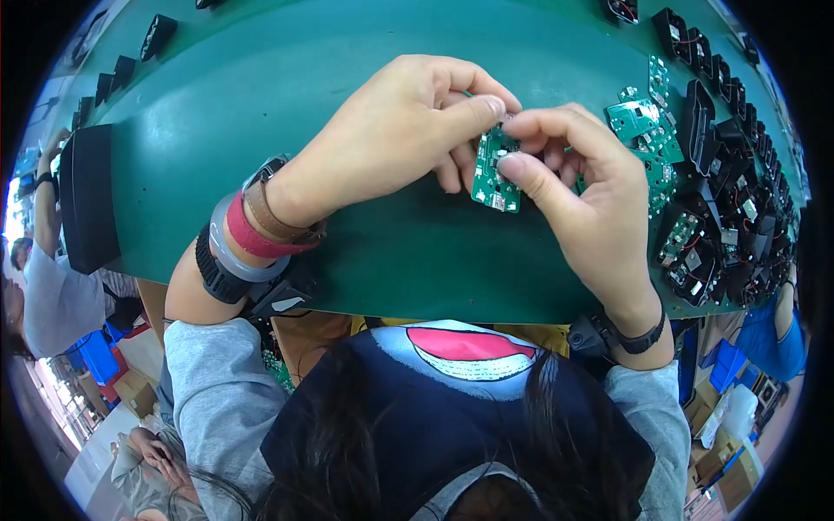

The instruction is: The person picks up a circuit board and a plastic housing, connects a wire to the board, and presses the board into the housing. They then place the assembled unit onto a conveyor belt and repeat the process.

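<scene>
Green tabletop [261, 95] stretches beneath the left hand [413, 126] and right hand [595, 187], with a co-worker [61, 291] well off to their left. Black cases [738, 204] crowd beyond the right hand; nearer it, loose circuit boards [634, 119] lie heaped, seemingly left to handle, though finished ones cannot be told. Between them, both hands pinch one green board [486, 187], apparently mid-handling.
</scene>
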`<state>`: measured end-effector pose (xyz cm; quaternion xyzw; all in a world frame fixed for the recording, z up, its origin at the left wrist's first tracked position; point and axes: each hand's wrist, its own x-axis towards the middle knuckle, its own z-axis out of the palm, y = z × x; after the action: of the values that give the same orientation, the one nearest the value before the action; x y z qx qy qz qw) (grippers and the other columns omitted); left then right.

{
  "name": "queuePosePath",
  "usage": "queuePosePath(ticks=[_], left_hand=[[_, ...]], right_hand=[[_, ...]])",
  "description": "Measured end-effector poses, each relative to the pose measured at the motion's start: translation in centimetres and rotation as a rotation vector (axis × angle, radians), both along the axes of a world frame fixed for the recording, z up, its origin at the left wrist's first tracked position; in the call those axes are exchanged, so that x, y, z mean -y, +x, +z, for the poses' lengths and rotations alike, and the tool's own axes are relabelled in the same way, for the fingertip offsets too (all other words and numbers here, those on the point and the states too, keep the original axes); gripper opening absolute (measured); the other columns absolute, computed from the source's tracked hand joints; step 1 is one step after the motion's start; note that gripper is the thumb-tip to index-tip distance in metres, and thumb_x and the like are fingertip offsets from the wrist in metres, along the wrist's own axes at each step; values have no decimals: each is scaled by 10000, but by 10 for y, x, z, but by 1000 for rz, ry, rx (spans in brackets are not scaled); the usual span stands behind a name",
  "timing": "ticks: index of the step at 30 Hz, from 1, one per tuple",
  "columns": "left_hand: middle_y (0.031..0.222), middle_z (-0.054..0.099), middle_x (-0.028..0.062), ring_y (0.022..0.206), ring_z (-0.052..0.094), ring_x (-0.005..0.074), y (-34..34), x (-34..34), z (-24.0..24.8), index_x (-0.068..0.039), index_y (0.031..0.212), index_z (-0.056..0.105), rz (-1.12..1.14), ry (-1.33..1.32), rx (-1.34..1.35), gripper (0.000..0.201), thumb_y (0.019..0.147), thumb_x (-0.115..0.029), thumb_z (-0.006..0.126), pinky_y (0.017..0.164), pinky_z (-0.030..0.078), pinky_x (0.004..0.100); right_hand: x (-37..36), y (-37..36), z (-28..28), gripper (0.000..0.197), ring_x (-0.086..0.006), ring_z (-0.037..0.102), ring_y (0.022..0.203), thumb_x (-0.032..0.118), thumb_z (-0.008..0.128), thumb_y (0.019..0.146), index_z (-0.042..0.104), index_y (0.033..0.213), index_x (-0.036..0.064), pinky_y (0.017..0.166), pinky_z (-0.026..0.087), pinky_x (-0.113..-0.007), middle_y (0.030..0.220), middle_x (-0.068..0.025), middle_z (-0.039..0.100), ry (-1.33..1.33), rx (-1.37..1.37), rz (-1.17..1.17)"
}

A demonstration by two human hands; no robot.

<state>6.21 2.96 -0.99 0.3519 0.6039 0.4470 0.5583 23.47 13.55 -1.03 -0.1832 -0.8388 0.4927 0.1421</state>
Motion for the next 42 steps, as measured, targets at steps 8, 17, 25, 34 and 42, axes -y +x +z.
queuePosePath(ticks=[8, 17, 25, 34, 42], left_hand=[[1199, 546, 102, 1064, 588, 146, 11, 8, -5, 38, 1349, 409, -76, 91, 56, 690, 764, -17, 773, 877, 527, 265], [1168, 529, 77, 1020, 592, 125, 14, 9, 0, 13, 1398, 397, -6, 193, 89, 724, 764, 46, 745, 820, 541, 224], [1075, 498, 51, 971, 597, 109, 16, 7, 0, 23, 1379, 421, -25, 186, -43, 711, 749, 55, 747, 748, 545, 204], [971, 563, 38, 862, 623, 79, 21, 7, 2, 41, 1314, 442, 14, 40, -56, 655, 738, 20, 752, 687, 522, 167], [934, 577, 3, 690, 514, -12, 26, 9, -1, 31, 1330, 426, 95, 140, -124, 689, 728, 17, 761, 574, 404, 120]], right_hand=[[-9, 3, -4, 240, -89, 588, 877, -48, 586, 888, 631, 1124, -50, 745, 481, -193, 992, -56, 598, -195, -6, -13], [-6, 3, -1, 214, -112, 591, 928, -71, 606, 866, 650, 1075, -53, 768, 500, -212, 1041, -74, 572, -81, -91, -2], [-13, 1, -9, 111, -96, 578, 828, -28, 647, 859, 651, 968, -51, 707, 481, -193, 988, -72, 598, -129, -135, -6], [-7, 4, -2, 124, -71, 551, 674, -20, 640, 864, 679, 981, -31, 585, 438, -191, 853, -50, 650, -159, -102, -66], [-10, 5, -9, 164, -137, 614, 819, -66, 637, 825, 703, 964, -8, 697, 482, -225, 901, -76, 648, 204, -168, 62]])
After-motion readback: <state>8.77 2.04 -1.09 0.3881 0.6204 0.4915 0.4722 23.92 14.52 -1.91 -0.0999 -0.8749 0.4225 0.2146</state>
